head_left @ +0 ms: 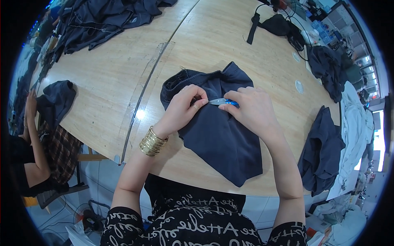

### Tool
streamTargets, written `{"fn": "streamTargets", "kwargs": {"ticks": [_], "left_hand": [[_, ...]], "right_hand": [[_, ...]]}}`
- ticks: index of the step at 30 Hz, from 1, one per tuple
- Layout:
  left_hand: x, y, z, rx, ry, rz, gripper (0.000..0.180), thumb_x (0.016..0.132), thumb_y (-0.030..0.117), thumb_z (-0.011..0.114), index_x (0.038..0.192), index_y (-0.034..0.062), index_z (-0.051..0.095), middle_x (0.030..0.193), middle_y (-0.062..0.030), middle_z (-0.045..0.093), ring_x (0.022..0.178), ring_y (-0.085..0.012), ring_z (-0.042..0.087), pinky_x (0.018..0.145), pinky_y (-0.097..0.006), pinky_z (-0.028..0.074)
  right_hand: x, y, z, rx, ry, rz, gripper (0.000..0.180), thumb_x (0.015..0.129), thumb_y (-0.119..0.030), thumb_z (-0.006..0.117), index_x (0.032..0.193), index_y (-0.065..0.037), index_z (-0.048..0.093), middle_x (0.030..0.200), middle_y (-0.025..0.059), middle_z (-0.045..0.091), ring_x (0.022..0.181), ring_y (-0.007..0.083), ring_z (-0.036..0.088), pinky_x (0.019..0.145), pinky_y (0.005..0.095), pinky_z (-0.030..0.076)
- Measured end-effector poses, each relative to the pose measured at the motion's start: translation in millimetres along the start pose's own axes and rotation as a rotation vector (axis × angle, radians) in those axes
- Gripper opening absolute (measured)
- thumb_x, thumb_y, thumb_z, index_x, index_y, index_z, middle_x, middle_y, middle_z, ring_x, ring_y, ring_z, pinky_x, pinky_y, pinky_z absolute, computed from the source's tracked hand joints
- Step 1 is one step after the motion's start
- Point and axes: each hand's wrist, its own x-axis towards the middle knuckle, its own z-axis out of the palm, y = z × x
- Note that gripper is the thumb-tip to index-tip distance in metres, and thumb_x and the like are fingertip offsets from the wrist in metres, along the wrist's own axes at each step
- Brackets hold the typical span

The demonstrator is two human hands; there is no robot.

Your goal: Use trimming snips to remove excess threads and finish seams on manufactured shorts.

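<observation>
A dark navy garment (221,139), which looks like a pair of shorts, lies on the table in front of me, its gathered band and loose threads at the far left. My right hand (252,107) is closed around thread snips (217,101) with blue handles, their blades pointing left over the cloth. At the blade tips the thumb and forefinger of my left hand (184,105) are pinched together, resting on the garment. What they pinch is too small to make out. Gold bangles (153,142) circle my left wrist.
More dark garments lie at the right edge (322,149), the back right (326,67) and in a heap (108,22) at the far left. Black straps and cables (279,25) sit at the back. At left, another person's hand (31,104) touches dark cloth (57,100).
</observation>
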Motion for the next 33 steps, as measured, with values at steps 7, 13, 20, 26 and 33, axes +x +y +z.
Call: {"fn": "streamTargets", "kwargs": {"ticks": [7,13,20,26,33], "left_hand": [[-1,3,1,-0.106,0.044,-0.037,0.008,0.087,0.007,0.061,0.092,0.0022,0.057,0.084,-0.0052,0.057,0.076,-0.0142,0.057,0.070,-0.027,0.046],[-25,48,2,-0.480,-0.165,-0.295,0.007,0.092,0.007,0.054,0.090,0.0013,0.058,0.083,-0.0016,0.058,0.075,-0.0103,0.059,0.071,-0.026,0.048],[-80,83,98,-0.191,-0.664,0.182,0.007,0.084,0.009,0.063,0.087,0.0022,0.062,0.081,-0.0107,0.062,0.075,-0.0281,0.061,0.067,-0.035,0.049],[-94,78,115,-0.046,-0.543,0.084,0.026,0.075,0.008,0.073,0.094,0.0020,0.055,0.086,-0.0105,0.054,0.079,-0.0272,0.057,0.072,-0.035,0.048],[-98,73,107,0.027,-0.553,0.049,0.033,0.073,0.010,0.075,0.096,0.0025,0.053,0.094,-0.0116,0.051,0.085,-0.0274,0.054,0.074,-0.036,0.046]], "right_hand": [[-6,3,2,-0.003,-0.028,0.003,0.029,0.076,-0.036,0.070,0.086,-0.009,0.070,0.072,0.0073,0.064,0.074,0.0239,0.061,0.068,0.0353,0.046],[-38,24,-23,0.159,0.044,0.290,0.030,0.077,-0.035,0.069,0.091,-0.009,0.070,0.077,0.0080,0.066,0.075,0.0264,0.063,0.066,0.0361,0.047],[-97,43,-16,0.244,0.168,0.514,0.036,0.079,-0.040,0.066,0.097,-0.008,0.068,0.084,0.0104,0.067,0.077,0.0283,0.063,0.067,0.0349,0.048],[-166,38,-12,0.452,0.109,0.660,0.040,0.074,-0.023,0.077,0.106,-0.005,0.062,0.093,0.0101,0.064,0.079,0.0204,0.059,0.073,0.0283,0.046],[-235,19,36,0.668,-0.222,0.422,0.041,0.071,-0.016,0.077,0.107,-0.013,0.058,0.092,0.0064,0.063,0.078,0.0240,0.061,0.070,0.0305,0.048]]}}
